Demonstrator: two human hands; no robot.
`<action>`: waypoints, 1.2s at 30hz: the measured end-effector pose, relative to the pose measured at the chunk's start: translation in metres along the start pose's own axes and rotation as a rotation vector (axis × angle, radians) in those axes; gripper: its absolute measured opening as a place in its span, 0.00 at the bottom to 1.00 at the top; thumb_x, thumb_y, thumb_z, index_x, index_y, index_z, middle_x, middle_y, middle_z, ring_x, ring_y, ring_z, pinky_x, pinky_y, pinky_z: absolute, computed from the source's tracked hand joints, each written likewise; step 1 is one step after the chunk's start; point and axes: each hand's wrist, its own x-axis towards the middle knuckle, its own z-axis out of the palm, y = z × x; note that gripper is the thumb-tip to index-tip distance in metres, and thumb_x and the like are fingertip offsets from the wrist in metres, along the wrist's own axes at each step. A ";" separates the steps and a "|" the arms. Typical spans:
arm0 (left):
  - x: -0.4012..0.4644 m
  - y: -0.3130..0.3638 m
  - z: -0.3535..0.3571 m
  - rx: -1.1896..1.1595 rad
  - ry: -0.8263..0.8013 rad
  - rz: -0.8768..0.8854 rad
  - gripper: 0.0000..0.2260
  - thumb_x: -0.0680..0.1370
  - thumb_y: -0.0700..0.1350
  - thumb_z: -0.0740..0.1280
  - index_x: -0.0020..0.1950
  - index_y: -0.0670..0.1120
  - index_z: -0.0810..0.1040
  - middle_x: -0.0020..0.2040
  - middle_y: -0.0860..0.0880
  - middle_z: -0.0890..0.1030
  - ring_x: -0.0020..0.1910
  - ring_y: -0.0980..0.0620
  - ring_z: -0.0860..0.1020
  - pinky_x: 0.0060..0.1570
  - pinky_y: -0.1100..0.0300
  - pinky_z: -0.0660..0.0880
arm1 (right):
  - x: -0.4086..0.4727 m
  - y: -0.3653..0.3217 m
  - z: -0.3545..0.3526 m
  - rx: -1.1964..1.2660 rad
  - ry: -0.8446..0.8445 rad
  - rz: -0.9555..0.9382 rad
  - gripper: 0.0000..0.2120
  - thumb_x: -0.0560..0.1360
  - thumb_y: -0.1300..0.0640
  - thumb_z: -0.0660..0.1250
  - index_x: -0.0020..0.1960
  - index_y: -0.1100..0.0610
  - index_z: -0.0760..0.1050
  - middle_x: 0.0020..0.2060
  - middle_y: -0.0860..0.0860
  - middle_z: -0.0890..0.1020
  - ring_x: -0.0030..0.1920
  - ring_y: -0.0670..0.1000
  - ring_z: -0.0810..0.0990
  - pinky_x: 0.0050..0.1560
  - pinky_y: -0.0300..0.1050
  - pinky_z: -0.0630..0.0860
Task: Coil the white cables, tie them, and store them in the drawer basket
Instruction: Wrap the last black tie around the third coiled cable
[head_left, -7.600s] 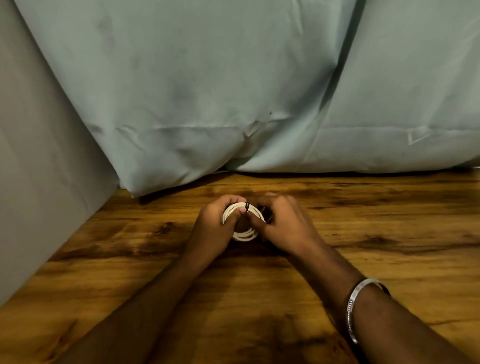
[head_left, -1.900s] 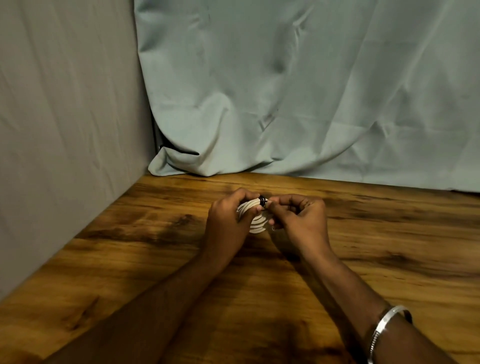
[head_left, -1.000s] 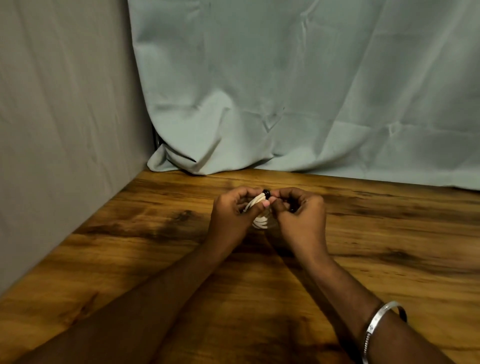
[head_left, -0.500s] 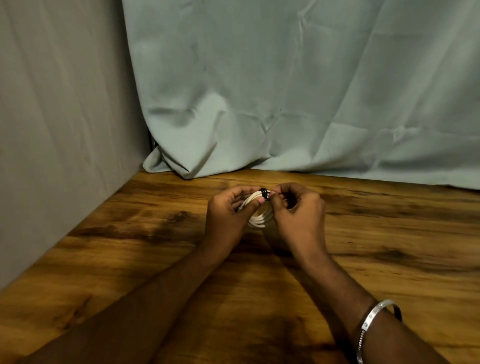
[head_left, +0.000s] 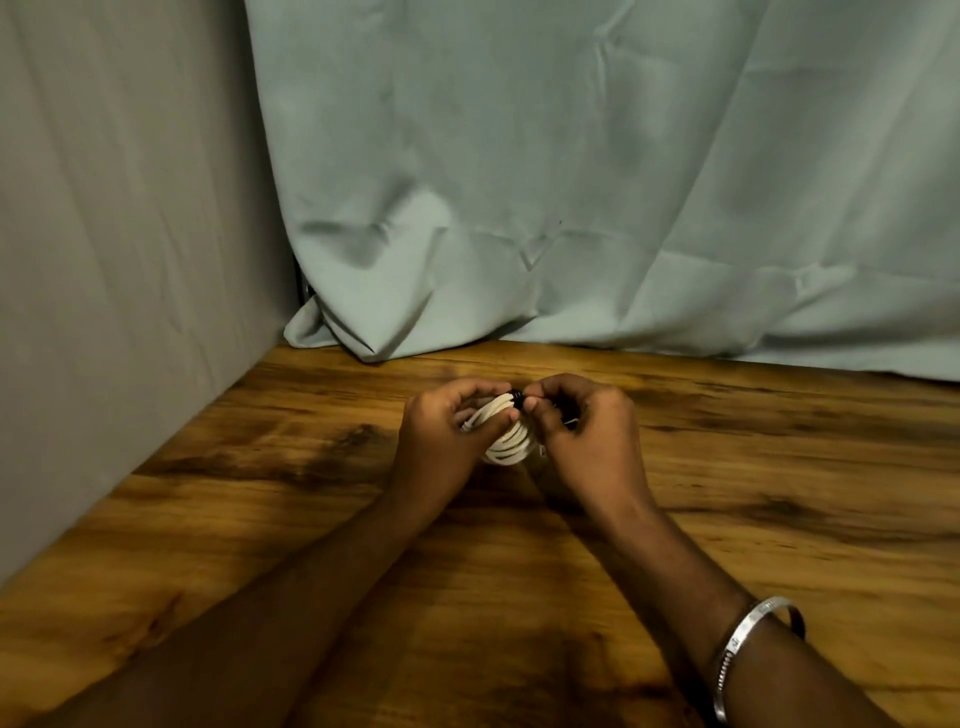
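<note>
Hands barely shifted, wooden table, curtain

Coiled cable (black-tied) between hands

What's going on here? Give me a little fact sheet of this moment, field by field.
Surface: wooden table
Backdrop: pale green cloth
Item: coiled white cable, held just above the table
Tie: black tie round the top of the coil
Left hand: grips the coil
Right hand: pinches at the tie
Wrist: metal bangle on the right arm
Drawer basket: not in view
</note>
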 end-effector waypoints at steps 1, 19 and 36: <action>0.000 0.000 0.001 -0.026 0.021 -0.012 0.11 0.72 0.39 0.77 0.54 0.42 0.85 0.47 0.50 0.87 0.46 0.55 0.85 0.47 0.59 0.82 | 0.000 0.000 0.001 0.077 0.013 0.050 0.06 0.78 0.59 0.73 0.49 0.49 0.84 0.41 0.42 0.86 0.42 0.39 0.84 0.43 0.41 0.80; -0.001 0.007 0.006 0.152 0.031 0.114 0.09 0.72 0.42 0.77 0.51 0.47 0.86 0.45 0.56 0.86 0.44 0.61 0.84 0.45 0.58 0.82 | 0.004 0.008 -0.003 -0.094 -0.055 -0.043 0.06 0.79 0.56 0.68 0.45 0.50 0.81 0.37 0.46 0.84 0.38 0.47 0.83 0.41 0.54 0.83; -0.005 0.014 0.001 0.280 0.047 0.161 0.09 0.71 0.49 0.75 0.49 0.49 0.87 0.42 0.54 0.87 0.39 0.61 0.84 0.39 0.54 0.81 | 0.002 0.002 -0.007 -0.095 -0.052 0.024 0.05 0.76 0.45 0.73 0.46 0.45 0.85 0.35 0.40 0.85 0.36 0.42 0.83 0.37 0.49 0.83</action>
